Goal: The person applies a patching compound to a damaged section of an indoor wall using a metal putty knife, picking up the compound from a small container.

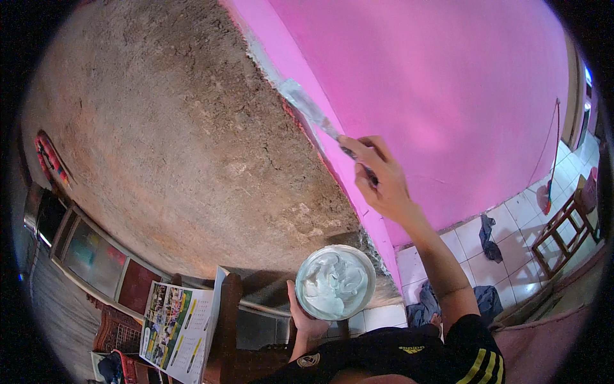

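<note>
My right hand (384,179) is raised, its fingers closed round the handle of a putty knife (308,107). The blade lies against the pink wall edge (291,45), where a whitish smear runs along the border with bare, rough plaster (173,121). Lower down, my left hand (308,324) holds a round white tub (373,283) by its side and underside. Most of those fingers are hidden beneath it. Thick white putty (334,281) with a swirled surface fills the tub.
A printed calendar (176,333) hangs beside dark wooden furniture (225,326) at lower left. A glass-fronted cabinet (94,253) stands further left. On the right, white floor tiles (511,217) carry a dark cloth (490,240) and a wooden chair frame (563,237).
</note>
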### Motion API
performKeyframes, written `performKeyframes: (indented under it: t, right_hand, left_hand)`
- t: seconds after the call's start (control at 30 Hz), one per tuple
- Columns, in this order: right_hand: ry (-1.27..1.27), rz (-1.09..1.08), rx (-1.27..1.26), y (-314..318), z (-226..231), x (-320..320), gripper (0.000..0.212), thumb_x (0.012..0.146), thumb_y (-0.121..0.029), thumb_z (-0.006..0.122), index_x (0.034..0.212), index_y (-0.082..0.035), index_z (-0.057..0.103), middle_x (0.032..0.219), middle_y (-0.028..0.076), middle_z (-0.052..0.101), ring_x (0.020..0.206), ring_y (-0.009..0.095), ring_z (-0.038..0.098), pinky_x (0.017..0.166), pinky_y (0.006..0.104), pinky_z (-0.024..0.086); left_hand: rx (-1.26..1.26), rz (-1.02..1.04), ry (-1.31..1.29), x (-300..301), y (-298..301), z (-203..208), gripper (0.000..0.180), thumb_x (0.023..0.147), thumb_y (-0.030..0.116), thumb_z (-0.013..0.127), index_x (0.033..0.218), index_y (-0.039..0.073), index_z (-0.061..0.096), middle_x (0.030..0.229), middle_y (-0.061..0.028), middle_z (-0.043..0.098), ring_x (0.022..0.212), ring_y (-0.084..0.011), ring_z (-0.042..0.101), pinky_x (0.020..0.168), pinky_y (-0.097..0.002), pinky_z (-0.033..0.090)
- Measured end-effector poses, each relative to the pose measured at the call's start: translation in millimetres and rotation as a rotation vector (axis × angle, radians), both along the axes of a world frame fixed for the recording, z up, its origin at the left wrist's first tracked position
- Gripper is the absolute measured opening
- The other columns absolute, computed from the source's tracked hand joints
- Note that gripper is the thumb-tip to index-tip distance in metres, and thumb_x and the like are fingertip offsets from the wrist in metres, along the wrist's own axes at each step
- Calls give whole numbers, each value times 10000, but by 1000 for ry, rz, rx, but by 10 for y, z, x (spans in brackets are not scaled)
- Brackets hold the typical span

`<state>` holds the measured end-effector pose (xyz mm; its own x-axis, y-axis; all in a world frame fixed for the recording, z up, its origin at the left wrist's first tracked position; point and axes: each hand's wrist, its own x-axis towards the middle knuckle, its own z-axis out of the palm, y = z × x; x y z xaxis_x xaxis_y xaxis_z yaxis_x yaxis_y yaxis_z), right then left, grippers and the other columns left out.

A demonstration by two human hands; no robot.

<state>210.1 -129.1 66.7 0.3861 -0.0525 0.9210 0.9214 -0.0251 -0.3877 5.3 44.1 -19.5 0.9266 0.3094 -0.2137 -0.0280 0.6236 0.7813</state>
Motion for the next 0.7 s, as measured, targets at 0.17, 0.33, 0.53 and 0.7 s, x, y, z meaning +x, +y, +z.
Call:
performKeyframes:
  t: [0.17,0.33,0.53,0.7]
  right_hand:
    - [-156,-321,69,-164,326,-164,541,723,69,572,1208,-169,588,922,104,529,608,170,529,543,284,469]
    - [-178,-405,3,-199,714,-352,526,719,63,579,1193,-166,594,903,86,527,585,174,543,508,301,467]
    - [-146,-475,-80,-123,718,-428,496,750,62,585,1204,-138,596,903,78,519,560,136,493,496,275,429]
    - [-66,-471,-114,-90,440,-544,534,718,72,581,1206,-144,581,924,103,511,596,197,560,519,318,472]
  left_hand:
    - [17,-12,-23,-15,-32,55,683,908,604,299,1346,92,412,1341,-98,463,1227,-292,442,1033,-443,341]
    - [-95,36,86,12,-52,86,671,916,593,286,1354,97,397,1337,-100,462,1229,-291,440,1033,-451,344]
    - [-149,-117,-59,6,176,-189,678,900,624,293,1351,131,406,1352,-85,447,1228,-295,440,1024,-477,344]
    - [-199,-160,-2,2,158,-155,690,883,650,296,1353,156,407,1350,-78,452,1222,-301,445,1012,-489,355]
